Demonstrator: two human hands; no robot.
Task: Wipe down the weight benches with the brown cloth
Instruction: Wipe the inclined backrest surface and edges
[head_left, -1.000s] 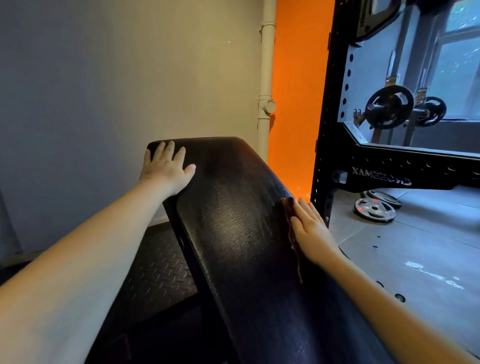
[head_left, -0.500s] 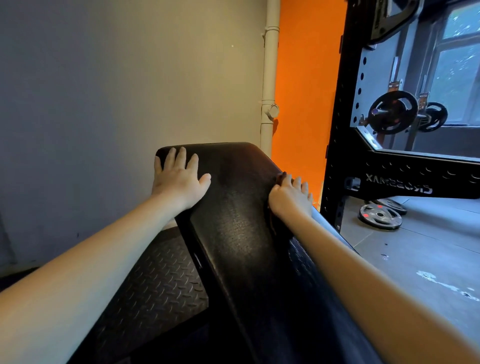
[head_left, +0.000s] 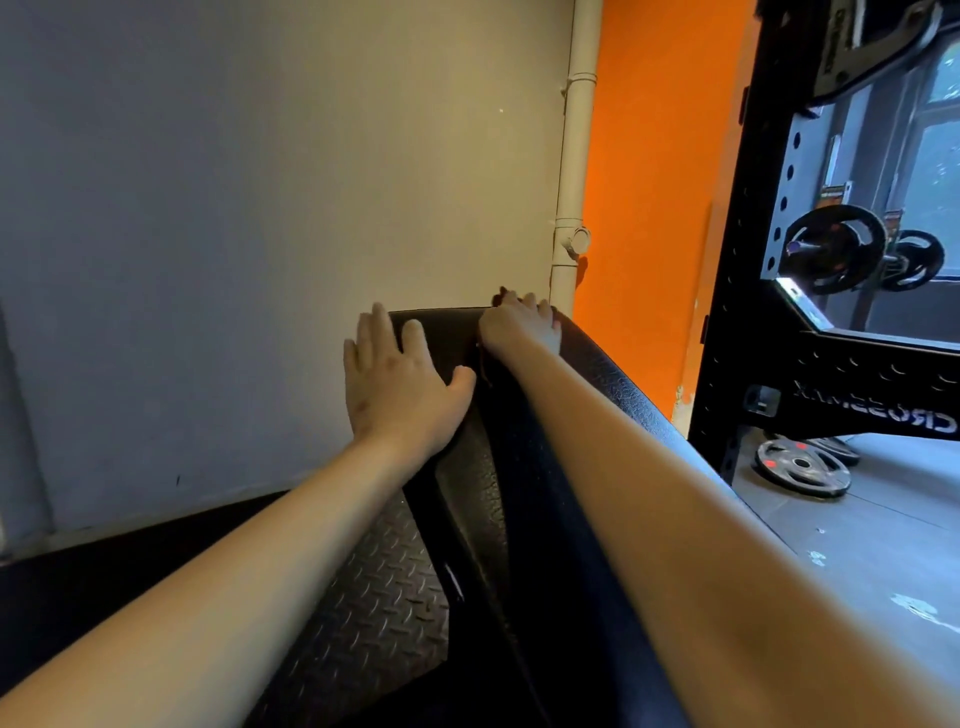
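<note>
– Where are the two hands?

– Both are at the top end of the black padded weight bench (head_left: 483, 483), which rises at a slant toward the pale wall (head_left: 260, 208). The left hand (head_left: 400, 387) lies flat on the upper left part of the pad. Its grip is released: the fingers (head_left: 374, 327) are straight and a little spread, and the thumb points to the right.

– And the right hand?

– The right hand (head_left: 519, 327) is on the top right corner of the pad, close beside the left one but not touching it. The brown cloth (head_left: 500, 297) is under this hand, against the bench. Only a small dark piece shows past the fingertips, and a thin edge below the wrist.

– Does the grip close on the cloth?

– I cannot tell. The fingers reach over the top rim, and from here it is not clear if they curl round the cloth or only press it.

– What is around the bench?

– A white vertical pipe (head_left: 569, 182) stands behind the right hand, next to an orange wall (head_left: 649, 182). To the right is a black steel rack (head_left: 737, 291) with round black weight plates (head_left: 836, 249) on a bar. Two more dark plates (head_left: 802, 465) lie on the grey floor (head_left: 857, 545). Left of the bench is a black mat with diamond pattern (head_left: 374, 597).
</note>
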